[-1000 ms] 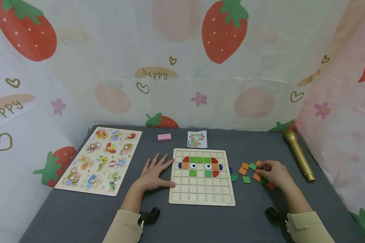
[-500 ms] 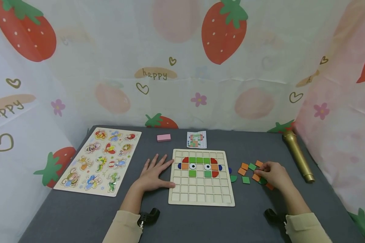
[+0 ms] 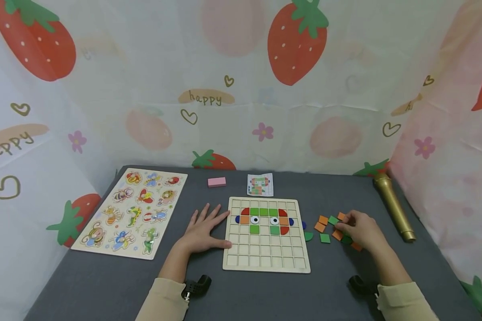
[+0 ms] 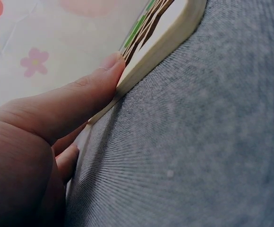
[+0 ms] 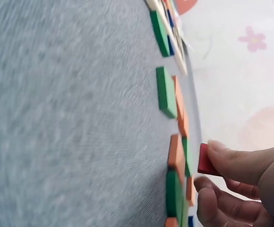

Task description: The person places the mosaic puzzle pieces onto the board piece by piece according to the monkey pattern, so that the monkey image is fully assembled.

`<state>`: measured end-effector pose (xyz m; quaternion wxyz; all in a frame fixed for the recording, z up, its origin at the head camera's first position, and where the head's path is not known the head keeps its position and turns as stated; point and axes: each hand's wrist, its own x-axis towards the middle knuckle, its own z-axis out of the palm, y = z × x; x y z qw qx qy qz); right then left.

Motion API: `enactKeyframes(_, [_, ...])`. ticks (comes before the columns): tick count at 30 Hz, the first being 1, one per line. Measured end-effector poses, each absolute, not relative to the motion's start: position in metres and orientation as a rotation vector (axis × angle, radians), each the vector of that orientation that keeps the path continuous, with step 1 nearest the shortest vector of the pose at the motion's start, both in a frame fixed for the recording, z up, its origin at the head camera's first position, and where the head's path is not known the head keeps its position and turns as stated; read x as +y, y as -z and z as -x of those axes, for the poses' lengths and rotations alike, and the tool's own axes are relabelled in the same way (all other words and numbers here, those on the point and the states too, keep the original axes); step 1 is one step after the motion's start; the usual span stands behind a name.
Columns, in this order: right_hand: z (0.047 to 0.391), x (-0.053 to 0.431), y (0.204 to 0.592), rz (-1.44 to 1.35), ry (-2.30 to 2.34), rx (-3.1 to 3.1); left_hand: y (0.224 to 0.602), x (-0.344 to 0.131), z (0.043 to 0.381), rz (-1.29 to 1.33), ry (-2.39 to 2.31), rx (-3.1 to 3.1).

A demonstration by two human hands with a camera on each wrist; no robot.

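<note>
Currently, right hand (image 3: 363, 229): is pinching a red piece (image 5: 208, 160), the thumb closing against the fingers with the piece clamped between them.
Red piece: is showing at the thumb's tip in the right wrist view, close by the loose pieces; whether it is touching any of them cannot be told, as the hand is hiding it in the head view.
Loose pieces: orange squares (image 3: 319, 226) and green squares (image 3: 325, 238) are lying scattered on the table (image 3: 265, 294), under and beside the right hand; a green rounded piece (image 3: 308, 236) and a blue piece (image 3: 304, 225) are lying just beside the grid board's right edge.
Left hand (image 3: 202, 232): is resting at the left edge of the grid board (image 3: 267, 263), fingers spreading apart and gripping nothing, the thumb touching the rim.
Grid board: is lying flat between the hands, carrying a face pattern of red, green, orange and blue pieces with two eye pieces (image 3: 255, 220) in its upper rows.
Behind the board: a picture card (image 3: 260, 184) is lying near its far edge, with a pink block (image 3: 217, 182) to the left.
Table sides: an insect puzzle (image 3: 141, 226) is occupying the left, and a gold tube (image 3: 394, 207) is lying on the right.
Backdrop (image 3: 160, 67): is hanging behind everything, showing printed strawberries and hearts.
</note>
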<state>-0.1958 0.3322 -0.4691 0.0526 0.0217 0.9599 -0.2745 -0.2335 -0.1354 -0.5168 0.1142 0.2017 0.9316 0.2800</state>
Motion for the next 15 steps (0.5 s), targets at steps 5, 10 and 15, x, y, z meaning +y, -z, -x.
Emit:
enactKeyframes(5, [0.192,0.322,0.461,-0.07,0.877,2.959,0.516,-0.134,0.234,-0.596,-0.804,2.728])
enactKeyframes(10, [0.192,0.309,0.456,-0.071,0.944,3.011,0.515,-0.133,0.234,-0.588,-0.814,2.721])
enactKeyframes(15, [0.195,0.298,0.457,-0.025,0.972,3.031,0.517,-0.135,0.234,-0.567,-0.808,2.723])
